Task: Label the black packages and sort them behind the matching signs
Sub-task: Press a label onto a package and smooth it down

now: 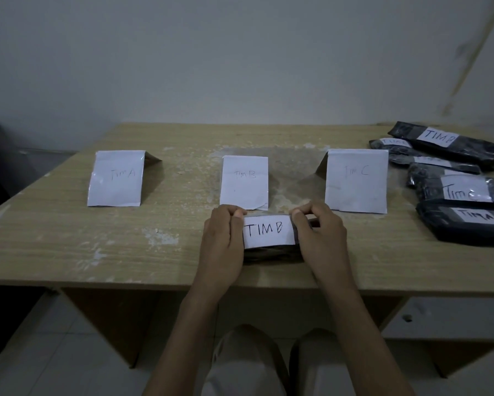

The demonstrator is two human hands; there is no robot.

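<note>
Black plastic wraps the package (pixel 271 254) that lies near the middle of the tabletop's (pixel 68 238) front edge, just in front of the TIM B sign (pixel 244 182). A white label (pixel 268 230) reading TIM B covers its top face. The left hand (pixel 223 244) curls round the package's left end, fingertips bent onto the label's upper left corner. The right hand (pixel 320 238) grips the right end the same way, with fingers pinched at the label's upper right corner. The TIM A sign (pixel 117 178) stands toward the left edge and the TIM C sign (pixel 356 181) toward the right. A pile of labelled black packages (pixel 454 181) lies along the right edge, up to the far right corner.
</note>
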